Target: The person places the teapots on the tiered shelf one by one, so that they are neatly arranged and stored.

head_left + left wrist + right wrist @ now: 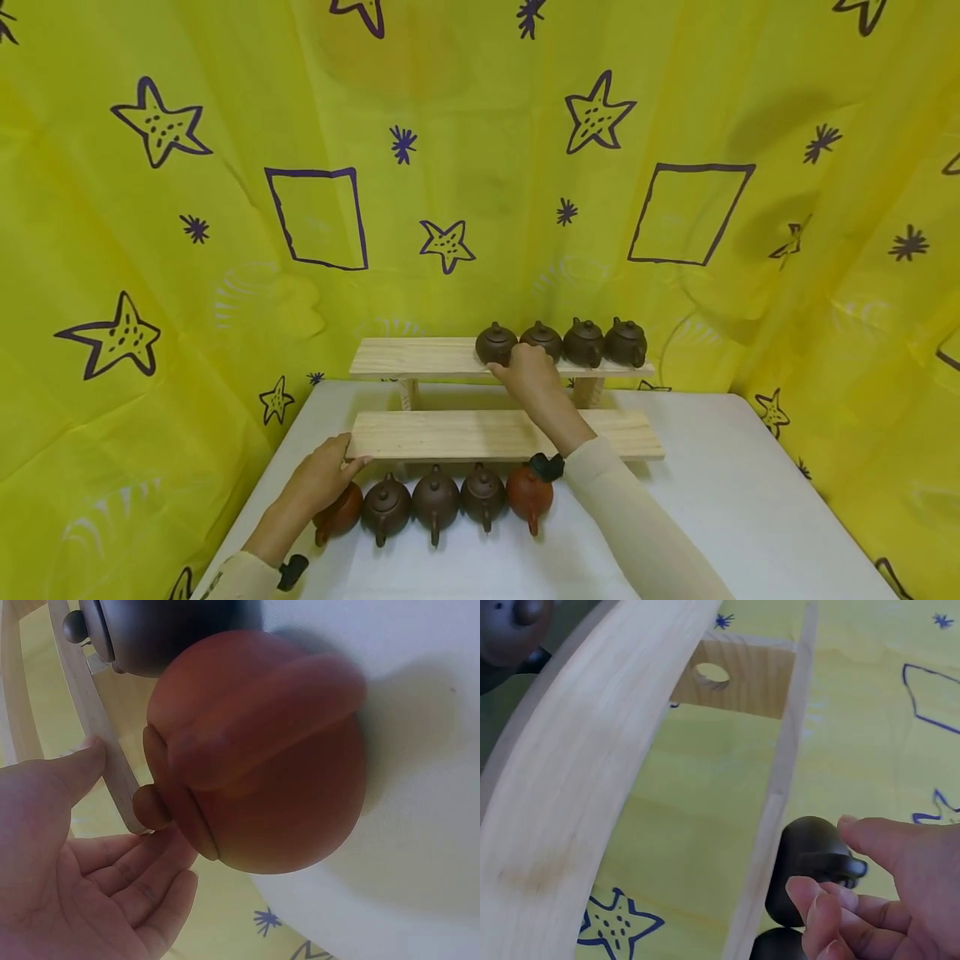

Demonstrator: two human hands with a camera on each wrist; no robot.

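My left hand (321,475) holds the left end of the lower plank of a two-tier wooden stand (450,435), thumb along the front edge, fingers around the end. Just under it sits a reddish clay teapot (262,757), lid and handle plain in the left wrist view. My right hand (534,383) is at the upper plank (412,357), by the leftmost dark teapot (495,342) there. In the right wrist view, that dark teapot (802,862) stands upright on the plank, its handle between my parted thumb and bent fingers.
Three more dark teapots, one of them a dark teapot (626,342) at the right end, line the upper plank. In front of the stand, several dark and reddish teapots (436,500) form a row on the white table (720,483). Yellow curtain (480,167) with drawn stars encloses the back and sides.
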